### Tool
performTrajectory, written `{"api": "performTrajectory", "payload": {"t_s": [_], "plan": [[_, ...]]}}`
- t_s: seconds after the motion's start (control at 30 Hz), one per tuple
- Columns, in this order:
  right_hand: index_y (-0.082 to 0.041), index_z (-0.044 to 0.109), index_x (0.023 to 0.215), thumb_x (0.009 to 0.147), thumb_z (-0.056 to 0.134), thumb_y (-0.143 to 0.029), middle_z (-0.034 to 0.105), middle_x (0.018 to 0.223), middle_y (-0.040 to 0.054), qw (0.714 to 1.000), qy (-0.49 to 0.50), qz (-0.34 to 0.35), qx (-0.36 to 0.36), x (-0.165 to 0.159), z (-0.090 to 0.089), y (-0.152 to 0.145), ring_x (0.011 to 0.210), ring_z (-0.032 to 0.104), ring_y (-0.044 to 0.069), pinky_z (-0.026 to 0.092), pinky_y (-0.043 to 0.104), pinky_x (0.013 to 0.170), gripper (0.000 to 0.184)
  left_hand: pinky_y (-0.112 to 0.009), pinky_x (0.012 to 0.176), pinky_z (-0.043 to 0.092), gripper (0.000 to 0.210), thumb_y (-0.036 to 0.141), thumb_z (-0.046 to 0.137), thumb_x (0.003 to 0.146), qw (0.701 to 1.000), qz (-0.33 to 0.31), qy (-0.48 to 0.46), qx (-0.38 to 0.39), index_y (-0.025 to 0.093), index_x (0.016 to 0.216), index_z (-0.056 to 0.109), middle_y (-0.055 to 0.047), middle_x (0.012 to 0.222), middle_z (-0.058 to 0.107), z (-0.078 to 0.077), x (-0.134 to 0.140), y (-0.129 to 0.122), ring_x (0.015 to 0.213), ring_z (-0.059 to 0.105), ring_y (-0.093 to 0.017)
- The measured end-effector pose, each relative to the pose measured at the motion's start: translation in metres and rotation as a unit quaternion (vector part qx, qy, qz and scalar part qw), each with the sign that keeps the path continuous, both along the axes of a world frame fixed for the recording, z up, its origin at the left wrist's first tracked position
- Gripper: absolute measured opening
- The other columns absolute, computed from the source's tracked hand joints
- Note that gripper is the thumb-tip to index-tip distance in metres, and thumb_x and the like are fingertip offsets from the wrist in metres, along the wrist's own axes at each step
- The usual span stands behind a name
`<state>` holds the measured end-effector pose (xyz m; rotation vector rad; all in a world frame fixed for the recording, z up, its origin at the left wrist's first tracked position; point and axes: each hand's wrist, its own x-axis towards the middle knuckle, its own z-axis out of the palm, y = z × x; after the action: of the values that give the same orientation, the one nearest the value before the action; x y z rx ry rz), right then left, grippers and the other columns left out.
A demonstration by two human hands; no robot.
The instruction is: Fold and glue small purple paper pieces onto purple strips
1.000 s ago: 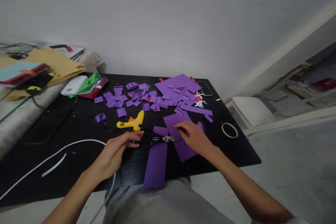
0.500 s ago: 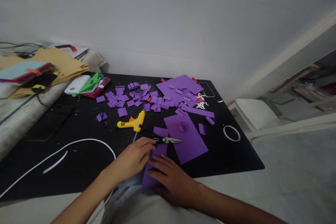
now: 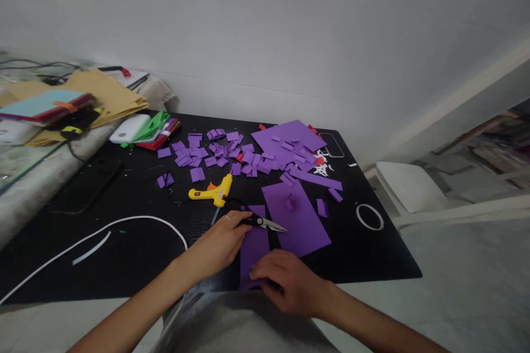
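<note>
My left hand [image 3: 226, 238] is closed at the black handles of a pair of scissors [image 3: 265, 223]. Their blades point right over purple paper. My right hand [image 3: 292, 281] has its fingers curled on the near end of a purple paper strip [image 3: 253, 245] at the table's front edge, pinching it. To the right of the strip lies a larger purple sheet [image 3: 300, 226] with a small curled piece on it. A yellow glue gun [image 3: 213, 192] rests just beyond my left hand.
Many small folded purple pieces [image 3: 197, 175] are scattered farther back, near another purple sheet [image 3: 298, 129] and white scraps [image 3: 321, 170]. A white cable [image 3: 136, 217] curves across the left. A ring-shaped tape roll [image 3: 370, 217] lies right; coloured felt-like sheets [image 3: 155, 127] sit back left.
My right hand has gone from spread flat on the strip to curled at its near end. The strip lies straighter. The scissors have tilted slightly, tips nearer me, and the view has shifted a little.
</note>
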<state>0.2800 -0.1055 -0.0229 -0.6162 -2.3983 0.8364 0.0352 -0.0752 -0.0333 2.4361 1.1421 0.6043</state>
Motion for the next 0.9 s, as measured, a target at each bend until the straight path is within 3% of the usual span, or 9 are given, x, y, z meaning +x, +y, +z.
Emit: {"api": "performTrajectory", "payload": {"t_s": [0.13, 0.23, 0.37, 0.43, 0.57, 0.63, 0.7, 0.77, 0.9], "plan": [[-0.023, 0.074, 0.105, 0.096, 0.061, -0.011, 0.083, 0.097, 0.0049, 0.996, 0.063, -0.029, -0.064, 0.006, 0.063, 0.028, 0.091, 0.079, 0.019, 0.062, 0.032, 0.087, 0.02, -0.051, 0.109, 0.059, 0.034, 0.004, 0.047, 0.097, 1.0, 0.0, -0.011, 0.001, 0.014, 0.117, 0.072, -0.02, 0.143, 0.063, 0.001, 0.001, 0.005, 0.13, 0.064, -0.03], [-0.026, 0.075, 0.103, 0.099, 0.064, -0.015, 0.083, 0.096, 0.0028, 0.987, 0.098, -0.105, -0.067, 0.011, 0.106, 0.052, 0.089, 0.079, 0.02, 0.063, 0.033, 0.082, 0.016, -0.05, 0.11, 0.058, 0.039, 0.002, 0.05, 0.093, 1.0, 0.0, -0.008, -0.012, 0.016, 0.124, 0.07, -0.018, 0.144, 0.063, 0.006, 0.002, 0.01, 0.13, 0.064, -0.03], [-0.025, 0.075, 0.097, 0.096, 0.072, -0.019, 0.081, 0.092, 0.0018, 0.98, 0.12, -0.152, -0.041, 0.005, 0.126, 0.073, 0.086, 0.077, 0.019, 0.061, 0.033, 0.082, 0.007, -0.05, 0.106, 0.06, 0.039, 0.005, 0.052, 0.095, 0.999, -0.006, 0.015, -0.029, 0.014, 0.13, 0.067, -0.019, 0.14, 0.065, 0.014, 0.004, 0.016, 0.123, 0.067, -0.03], [-0.025, 0.076, 0.102, 0.094, 0.076, -0.023, 0.082, 0.097, 0.0017, 0.99, 0.061, -0.078, -0.101, -0.003, 0.115, 0.072, 0.09, 0.077, 0.018, 0.06, 0.031, 0.085, 0.008, -0.05, 0.105, 0.06, 0.038, 0.007, 0.054, 0.096, 0.999, -0.012, 0.024, -0.04, 0.013, 0.131, 0.067, -0.019, 0.138, 0.065, 0.015, 0.003, 0.017, 0.123, 0.067, -0.031], [-0.021, 0.072, 0.129, 0.082, 0.089, -0.034, 0.073, 0.135, 0.0122, 0.983, -0.133, 0.065, -0.107, -0.012, 0.061, 0.047, 0.128, 0.068, 0.028, 0.052, 0.042, 0.112, 0.052, -0.048, 0.108, 0.058, 0.046, 0.002, 0.058, 0.09, 0.999, -0.016, 0.031, -0.039, 0.016, 0.133, 0.066, -0.018, 0.142, 0.063, 0.011, 0.001, 0.018, 0.128, 0.065, -0.031], [-0.017, 0.061, 0.146, 0.079, 0.09, -0.04, 0.053, 0.159, 0.0219, 0.971, -0.213, 0.076, -0.072, -0.009, 0.033, 0.028, 0.15, 0.048, 0.039, 0.042, 0.055, 0.122, 0.077, -0.045, 0.108, 0.058, 0.05, -0.002, 0.055, 0.088, 0.999, -0.009, 0.037, -0.026, 0.018, 0.133, 0.066, -0.015, 0.141, 0.064, 0.007, 0.001, 0.019, 0.126, 0.066, -0.028], [-0.016, 0.052, 0.155, 0.084, 0.085, -0.044, 0.039, 0.168, 0.0242, 0.963, -0.254, 0.071, -0.056, -0.003, 0.014, 0.012, 0.159, 0.032, 0.042, 0.032, 0.063, 0.127, 0.083, -0.043, 0.106, 0.059, 0.051, -0.004, 0.052, 0.087, 0.999, -0.003, 0.048, -0.008, 0.019, 0.131, 0.067, -0.014, 0.138, 0.065, 0.004, 0.004, 0.022, 0.123, 0.067, -0.026], [-0.02, 0.046, 0.16, 0.094, 0.074, -0.033, 0.033, 0.172, 0.0215, 0.958, -0.278, 0.065, -0.043, 0.005, 0.005, 0.002, 0.163, 0.026, 0.038, 0.026, 0.062, 0.13, 0.073, -0.042, 0.104, 0.059, 0.048, -0.005, 0.05, 0.088, 0.998, -0.003, 0.068, 0.009, 0.018, 0.125, 0.069, -0.013, 0.134, 0.067, 0.002, 0.008, 0.025, 0.118, 0.068, -0.025], [-0.022, 0.039, 0.164, 0.09, 0.07, -0.021, 0.027, 0.176, 0.0175, 0.951, -0.301, 0.069, -0.021, 0.015, 0.0, -0.004, 0.165, 0.019, 0.036, 0.023, 0.061, 0.132, 0.08, -0.046, 0.099, 0.059, 0.04, -0.003, 0.048, 0.091, 0.994, 0.005, 0.098, 0.044, 0.015, 0.118, 0.072, -0.015, 0.129, 0.069, -0.002, 0.015, 0.029, 0.111, 0.069, -0.028]]}}
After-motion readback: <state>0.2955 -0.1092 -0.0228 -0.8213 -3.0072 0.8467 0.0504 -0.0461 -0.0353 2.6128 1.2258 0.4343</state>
